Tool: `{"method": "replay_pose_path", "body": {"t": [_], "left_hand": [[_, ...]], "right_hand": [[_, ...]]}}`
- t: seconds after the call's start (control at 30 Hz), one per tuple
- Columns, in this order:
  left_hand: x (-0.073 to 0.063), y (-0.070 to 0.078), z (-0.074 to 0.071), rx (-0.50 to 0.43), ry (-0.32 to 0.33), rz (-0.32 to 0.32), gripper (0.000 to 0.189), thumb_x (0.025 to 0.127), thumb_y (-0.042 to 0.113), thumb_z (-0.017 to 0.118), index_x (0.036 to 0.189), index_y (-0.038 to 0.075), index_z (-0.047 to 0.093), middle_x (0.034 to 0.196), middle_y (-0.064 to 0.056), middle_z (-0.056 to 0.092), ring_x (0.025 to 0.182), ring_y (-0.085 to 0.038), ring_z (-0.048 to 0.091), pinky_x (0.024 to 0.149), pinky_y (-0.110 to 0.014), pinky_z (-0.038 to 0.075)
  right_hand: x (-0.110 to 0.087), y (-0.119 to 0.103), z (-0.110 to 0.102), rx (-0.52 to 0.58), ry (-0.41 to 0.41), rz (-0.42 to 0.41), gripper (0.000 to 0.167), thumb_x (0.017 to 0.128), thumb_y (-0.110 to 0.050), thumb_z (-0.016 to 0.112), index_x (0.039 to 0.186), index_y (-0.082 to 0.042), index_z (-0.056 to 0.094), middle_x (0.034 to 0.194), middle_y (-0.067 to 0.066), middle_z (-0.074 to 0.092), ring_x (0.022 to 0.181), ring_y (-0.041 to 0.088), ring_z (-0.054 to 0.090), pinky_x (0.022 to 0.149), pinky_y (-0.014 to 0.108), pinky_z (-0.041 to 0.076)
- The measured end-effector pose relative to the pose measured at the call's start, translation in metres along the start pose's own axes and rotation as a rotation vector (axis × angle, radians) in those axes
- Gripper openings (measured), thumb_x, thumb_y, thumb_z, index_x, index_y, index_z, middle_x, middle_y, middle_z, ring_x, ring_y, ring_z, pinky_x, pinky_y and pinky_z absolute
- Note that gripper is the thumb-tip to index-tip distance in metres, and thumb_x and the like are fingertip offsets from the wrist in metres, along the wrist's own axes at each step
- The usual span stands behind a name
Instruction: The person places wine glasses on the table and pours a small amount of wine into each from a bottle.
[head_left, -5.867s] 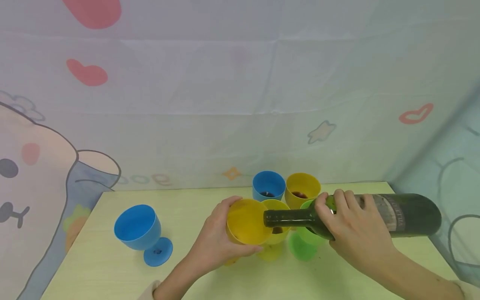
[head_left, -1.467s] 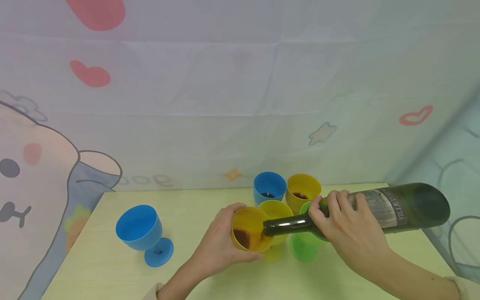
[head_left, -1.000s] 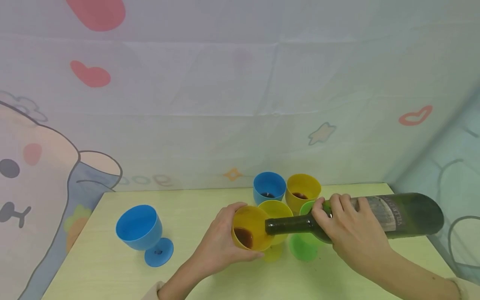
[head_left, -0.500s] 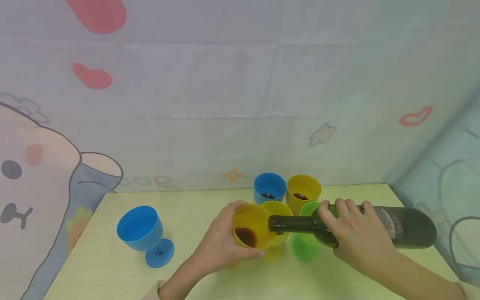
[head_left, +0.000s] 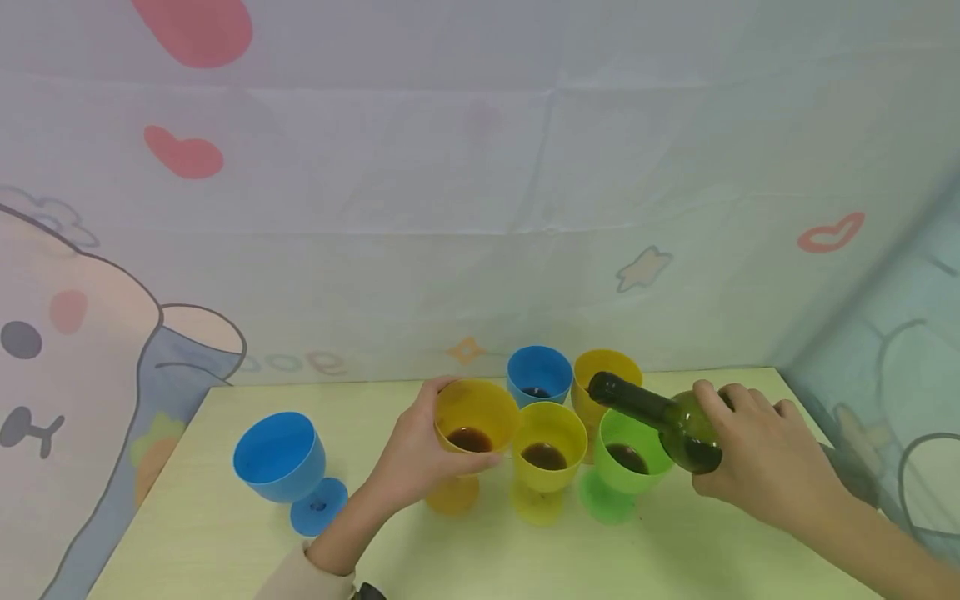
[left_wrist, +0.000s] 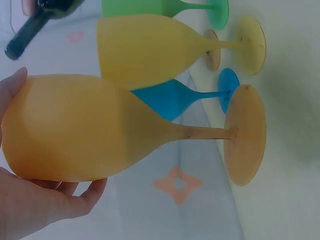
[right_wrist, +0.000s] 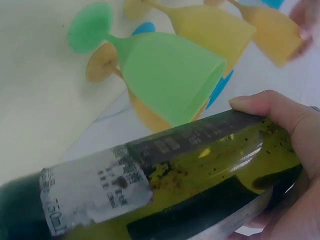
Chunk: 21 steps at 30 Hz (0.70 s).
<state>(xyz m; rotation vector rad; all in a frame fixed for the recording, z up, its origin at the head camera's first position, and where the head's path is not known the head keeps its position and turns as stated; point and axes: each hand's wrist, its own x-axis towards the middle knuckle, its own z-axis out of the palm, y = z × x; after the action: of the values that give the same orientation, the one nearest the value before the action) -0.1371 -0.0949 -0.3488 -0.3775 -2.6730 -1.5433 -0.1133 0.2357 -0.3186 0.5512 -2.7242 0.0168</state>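
Observation:
My left hand (head_left: 411, 450) grips an amber-yellow plastic goblet (head_left: 474, 410) round its bowl, with dark liquid inside. Whether its foot touches the tabletop I cannot tell. In the right wrist view, my right hand (right_wrist: 290, 165) is wrapped round a green glass wine bottle (right_wrist: 215, 165) with a worn label. The bottle's neck points up and left, over the goblets. Below and left of it stand a lighter yellow goblet (head_left: 550, 475) and a green goblet (head_left: 633, 479), both with dark liquid at the bottom.
Behind these stand a blue goblet (head_left: 538, 373) with dark liquid and another yellow goblet (head_left: 600, 360), partly covered by the bottle neck. A separate blue goblet (head_left: 281, 467) stands at the left of the pale table (head_left: 390, 408). A printed cloth (head_left: 420, 167) hangs behind the table.
Liquid has appeared in the held goblet since the oldest frame. The bottle's mouth has risen and drawn right, away from that goblet. My left hand has shifted slightly left with the goblet.

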Motion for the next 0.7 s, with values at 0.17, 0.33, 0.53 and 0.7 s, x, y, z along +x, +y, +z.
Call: {"method": "replay_pose_path", "body": {"t": [0.17, 0.33, 0.53, 0.7], "left_hand": [[0.011, -0.015, -0.004, -0.031, 0.029, -0.046, 0.088, 0.065, 0.027, 0.083, 0.133, 0.005, 0.033, 0.119, -0.01, 0.05, 0.102, -0.026, 0.05, 0.084, -0.04, 0.044], [0.024, -0.029, -0.001, -0.032, 0.064, -0.068, 0.089, 0.065, 0.025, 0.083, 0.134, 0.001, 0.032, 0.122, -0.013, 0.047, 0.104, -0.028, 0.048, 0.087, -0.043, 0.041], [0.039, -0.044, 0.008, -0.058, 0.112, -0.062, 0.085, 0.064, 0.019, 0.083, 0.131, 0.0, 0.034, 0.123, -0.016, 0.042, 0.105, -0.03, 0.045, 0.09, -0.045, 0.038], [0.049, -0.052, 0.017, -0.117, 0.134, -0.091, 0.081, 0.066, 0.017, 0.082, 0.13, 0.002, 0.035, 0.123, -0.014, 0.042, 0.107, -0.03, 0.044, 0.091, -0.045, 0.037]], "right_hand": [[-0.005, 0.016, 0.005, 0.184, -0.064, 0.136, 0.078, 0.051, -0.028, 0.079, 0.113, 0.002, 0.041, 0.083, 0.012, 0.054, 0.064, 0.021, 0.05, 0.054, 0.04, 0.039], [-0.012, 0.026, 0.017, 0.392, -0.078, 0.238, 0.082, 0.054, -0.025, 0.084, 0.116, 0.004, 0.039, 0.088, 0.013, 0.056, 0.067, 0.022, 0.053, 0.054, 0.035, 0.042], [-0.026, 0.033, 0.035, 0.508, -0.065, 0.336, 0.088, 0.056, -0.027, 0.086, 0.12, 0.006, 0.035, 0.093, 0.023, 0.058, 0.073, 0.032, 0.059, 0.056, 0.042, 0.047], [-0.035, 0.035, 0.047, 0.558, -0.099, 0.427, 0.091, 0.062, -0.03, 0.084, 0.126, 0.005, 0.029, 0.099, 0.031, 0.056, 0.079, 0.041, 0.059, 0.057, 0.045, 0.048]]}}
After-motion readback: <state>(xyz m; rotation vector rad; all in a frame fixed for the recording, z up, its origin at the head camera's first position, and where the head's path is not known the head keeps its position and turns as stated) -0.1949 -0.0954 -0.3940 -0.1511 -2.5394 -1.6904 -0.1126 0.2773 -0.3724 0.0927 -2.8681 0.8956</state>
